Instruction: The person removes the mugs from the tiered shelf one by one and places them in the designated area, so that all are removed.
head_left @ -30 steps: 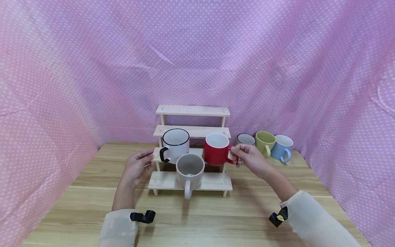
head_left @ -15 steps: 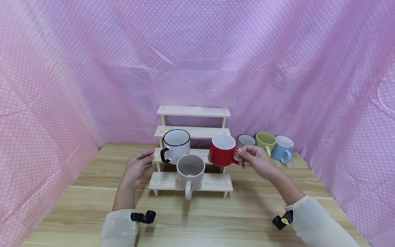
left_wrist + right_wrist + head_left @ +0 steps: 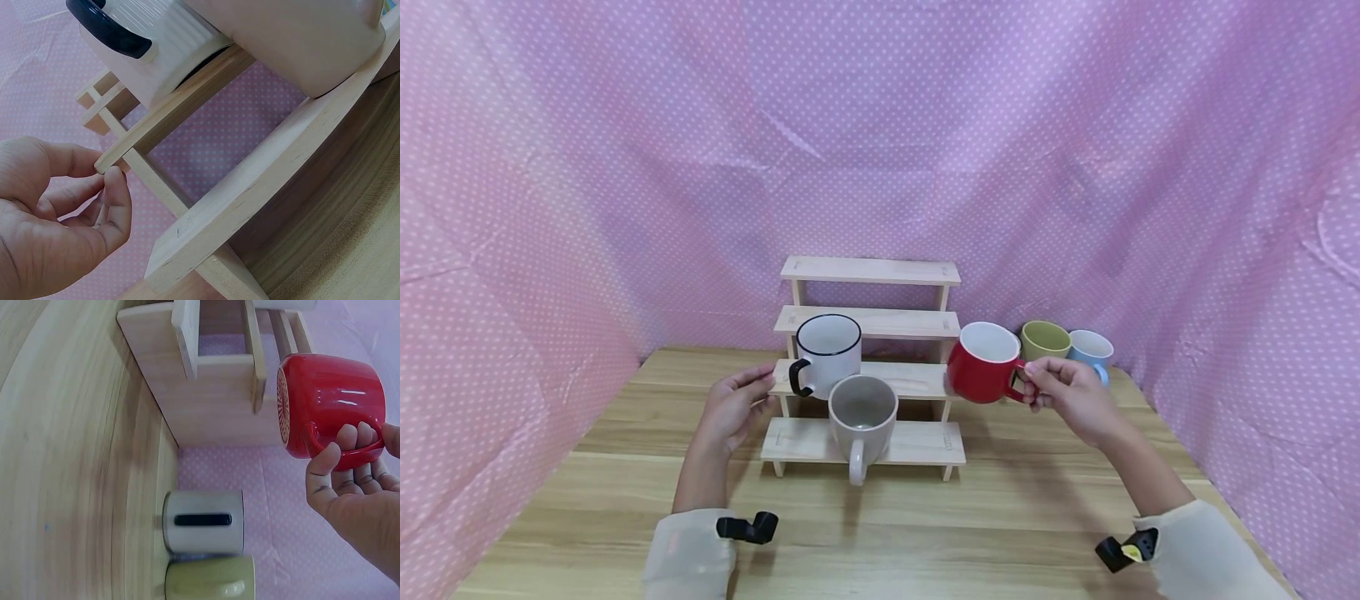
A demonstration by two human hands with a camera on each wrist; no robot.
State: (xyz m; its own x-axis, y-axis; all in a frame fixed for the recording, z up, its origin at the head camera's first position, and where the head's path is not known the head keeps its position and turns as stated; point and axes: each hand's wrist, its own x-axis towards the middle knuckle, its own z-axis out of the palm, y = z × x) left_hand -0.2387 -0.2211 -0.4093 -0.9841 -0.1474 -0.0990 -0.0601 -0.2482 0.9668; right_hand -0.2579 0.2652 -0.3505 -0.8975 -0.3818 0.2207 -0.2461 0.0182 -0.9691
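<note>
My right hand (image 3: 1071, 398) grips the handle of a red mug (image 3: 981, 367), held in the air at the right end of the wooden step shelf (image 3: 917, 379). Its patterned underside shows in the right wrist view. At the shelf's left side, my left hand (image 3: 735, 408) pinches the end of the second board (image 3: 115, 152) from the bottom between thumb and fingers. On that board stands a white mug (image 3: 829, 350) with a black rim and black handle. A beige mug (image 3: 862, 412) sits on the lowest board, its handle pointing to the front.
To the right of the shelf, a yellow-green mug (image 3: 1047, 337) and a light blue mug (image 3: 1092, 346) stand on the wooden table (image 3: 880, 533). Beside them is a grey-white mug (image 3: 206, 537) with a black handle, mostly hidden in the head view. A pink dotted cloth (image 3: 880, 150) hangs behind.
My right hand has carried the red mug to the right, from in front of the shelf to its right end, covering the grey-white mug. My left hand has stayed in place.
</note>
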